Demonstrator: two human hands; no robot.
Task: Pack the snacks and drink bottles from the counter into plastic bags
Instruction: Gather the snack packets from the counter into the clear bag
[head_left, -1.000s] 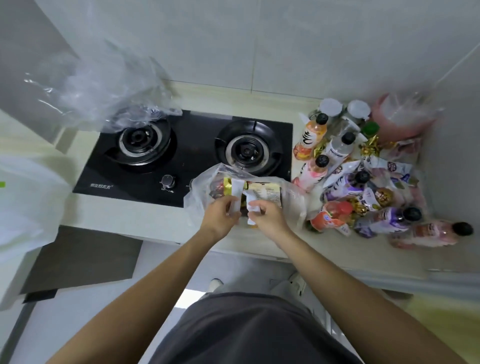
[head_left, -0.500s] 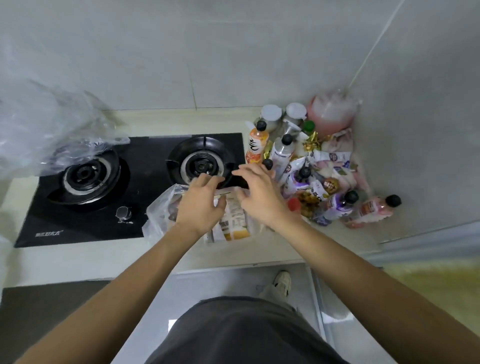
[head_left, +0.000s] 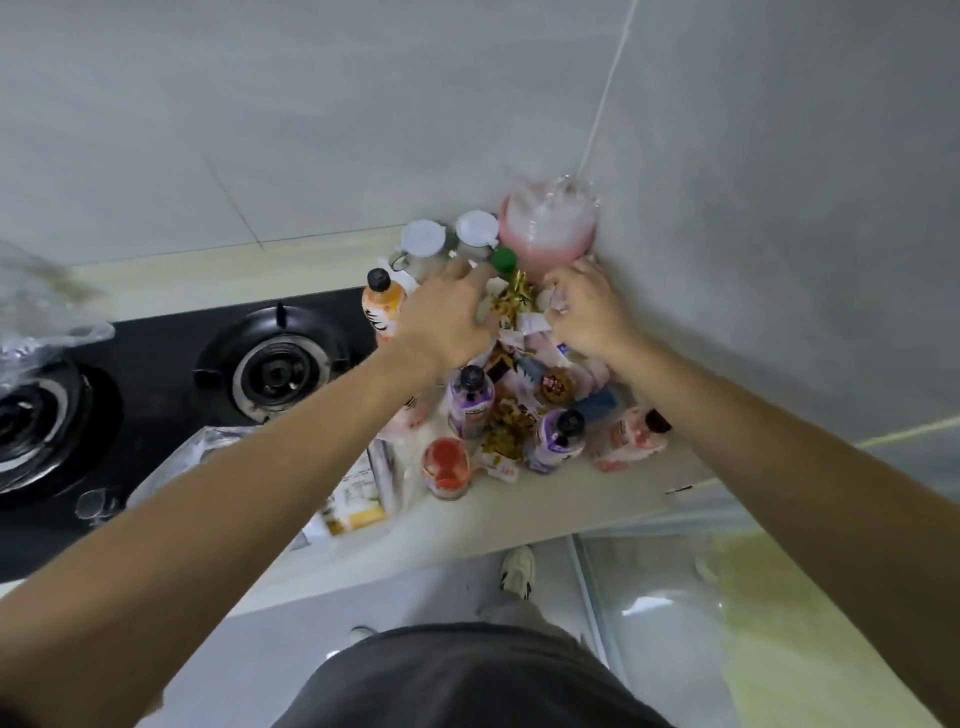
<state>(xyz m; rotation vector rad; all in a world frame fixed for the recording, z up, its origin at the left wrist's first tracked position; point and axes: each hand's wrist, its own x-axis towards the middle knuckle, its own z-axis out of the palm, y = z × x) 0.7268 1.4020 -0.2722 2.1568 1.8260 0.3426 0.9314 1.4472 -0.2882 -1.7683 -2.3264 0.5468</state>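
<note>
Snacks and bottles heaped in the worktop (head_left: 561, 506) corner, right of the hob (head_left: 156, 374).
Both hands reach into the heap's rear: left hand (head_left: 447, 317) beside right hand (head_left: 589, 306). A filled bag (head_left: 358, 488) lies at the front, between hob and heap.

My left hand (head_left: 448, 317) covered the snack packets beneath it, so I couldn't tell whether the fingers closed on anything. My right hand (head_left: 589, 312) curled over a blurred white wrapper; grip unclear. My left forearm hid most of the plastic bag (head_left: 218, 441) and its contents. The clear bag at the left edge (head_left: 36, 312) was cut off and smeared. Labels on the bottles (head_left: 470, 400) were too blurred to read.
</note>
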